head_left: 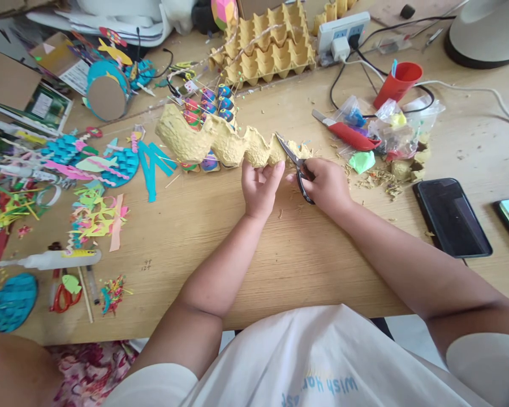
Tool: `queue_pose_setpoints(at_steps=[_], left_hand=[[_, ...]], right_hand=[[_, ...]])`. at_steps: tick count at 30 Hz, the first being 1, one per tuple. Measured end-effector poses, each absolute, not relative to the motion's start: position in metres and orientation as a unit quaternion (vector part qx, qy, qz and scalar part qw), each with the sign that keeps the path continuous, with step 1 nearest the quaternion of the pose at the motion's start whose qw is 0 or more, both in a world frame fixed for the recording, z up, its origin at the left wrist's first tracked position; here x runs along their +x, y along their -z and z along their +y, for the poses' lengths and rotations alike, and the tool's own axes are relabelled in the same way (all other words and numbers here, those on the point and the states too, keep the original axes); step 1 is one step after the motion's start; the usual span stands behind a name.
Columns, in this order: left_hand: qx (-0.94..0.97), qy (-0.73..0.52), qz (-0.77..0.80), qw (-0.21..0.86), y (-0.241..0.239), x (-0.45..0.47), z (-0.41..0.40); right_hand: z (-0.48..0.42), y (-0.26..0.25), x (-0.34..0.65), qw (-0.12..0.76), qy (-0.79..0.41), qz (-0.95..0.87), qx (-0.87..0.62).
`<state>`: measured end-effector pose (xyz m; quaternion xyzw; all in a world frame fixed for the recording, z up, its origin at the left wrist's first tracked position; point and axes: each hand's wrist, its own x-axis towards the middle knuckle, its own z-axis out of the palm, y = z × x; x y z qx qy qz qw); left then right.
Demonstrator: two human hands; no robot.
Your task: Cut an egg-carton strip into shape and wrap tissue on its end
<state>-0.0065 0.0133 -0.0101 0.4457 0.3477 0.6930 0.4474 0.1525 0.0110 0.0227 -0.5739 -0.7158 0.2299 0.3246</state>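
My left hand (261, 186) grips the lower edge of a long wavy strip of yellow egg carton (212, 138), held just above the wooden table. My right hand (326, 183) is closed on black scissors (294, 164). Their blades point up and left into the right end of the strip. Cardboard crumbs lie under and around both hands.
Whole egg trays (265, 53) sit at the back. Coloured paper cutouts (89, 164), a glue bottle (51, 259) and small red scissors (63, 297) fill the left. On the right lie a red cutter (348, 134), red cup (397, 83), plastic bags (401, 133) and phone (452, 217).
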Motion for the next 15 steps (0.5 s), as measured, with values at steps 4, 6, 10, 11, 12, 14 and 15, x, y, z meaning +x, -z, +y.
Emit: queue_pose_setpoints(at_steps=[4,6,10,11,12,14,15], left_hand=[[0.436,-0.695,0.352,0.451,0.0142,-0.0078,0.0174],[0.435,-0.694,0.356,0.45,0.0158,-0.008,0.0185],[0.448,-0.688,0.36,0.444,0.0147,-0.0063,0.0167],[0.452,-0.687,0.36,0.441,0.0141,-0.0059,0.0162],[0.454,-0.689,0.361,0.435,0.0136,-0.0057,0.0162],[0.45,-0.698,0.365,0.421,0.0135,-0.0058,0.0174],[0.446,-0.703,0.367,0.415,0.014,-0.0061,0.0186]], right_hand=[[0.011,-0.0248,0.1528,0.32,-0.239,-0.713,-0.577],[0.0102,-0.0253,0.153,0.317,-0.243,-0.712,-0.577],[0.0082,-0.0249,0.1522,0.312,-0.239,-0.714,-0.579],[0.0083,-0.025,0.1522,0.31,-0.232,-0.714,-0.584],[0.0088,-0.0255,0.1526,0.307,-0.224,-0.712,-0.591],[0.0111,-0.0293,0.1558,0.289,-0.204,-0.706,-0.613],[0.0126,-0.0331,0.1588,0.273,-0.191,-0.705,-0.626]])
